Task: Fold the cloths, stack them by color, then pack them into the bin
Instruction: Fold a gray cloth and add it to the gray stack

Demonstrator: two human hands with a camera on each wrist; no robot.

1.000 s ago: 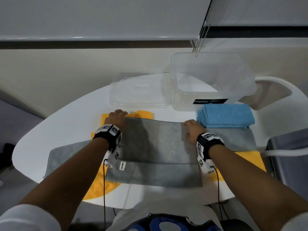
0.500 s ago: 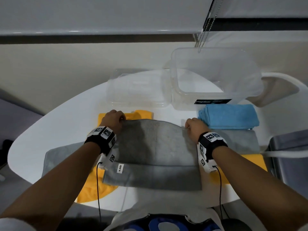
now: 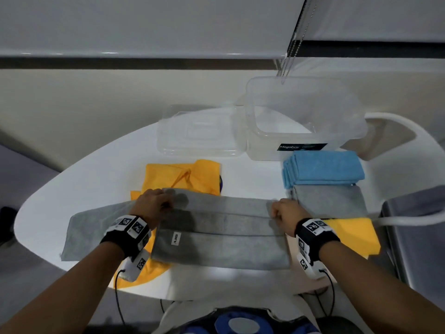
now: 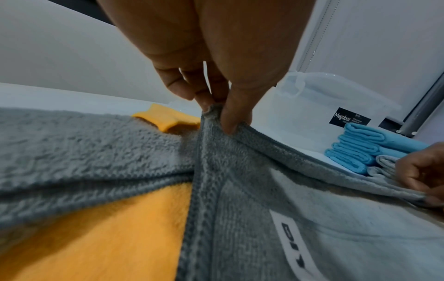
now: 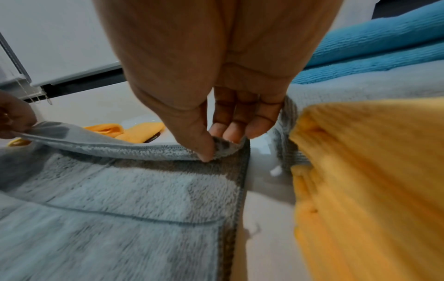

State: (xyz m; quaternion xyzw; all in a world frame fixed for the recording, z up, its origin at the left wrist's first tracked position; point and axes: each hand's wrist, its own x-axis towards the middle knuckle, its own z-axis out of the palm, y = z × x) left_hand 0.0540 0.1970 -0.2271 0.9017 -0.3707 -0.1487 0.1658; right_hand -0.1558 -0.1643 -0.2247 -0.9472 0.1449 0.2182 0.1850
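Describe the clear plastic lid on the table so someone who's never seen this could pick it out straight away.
On the white table, find the clear bin with the black Megabox label at the far edge. The lid lies flat just left of it, beyond the yellow cloth: shallow, transparent, unlabelled.

A plain indoor room, perhaps an office or home, judging by the rounded white table (image 3: 72, 179), bare cream wall (image 3: 96, 97), roller blind (image 3: 144, 22) with its bead chain (image 3: 292, 51), and grey chair (image 3: 414, 237).

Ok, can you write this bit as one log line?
step: folding grey cloth | left hand: pinches far corner | right hand: pinches far corner | bin: empty
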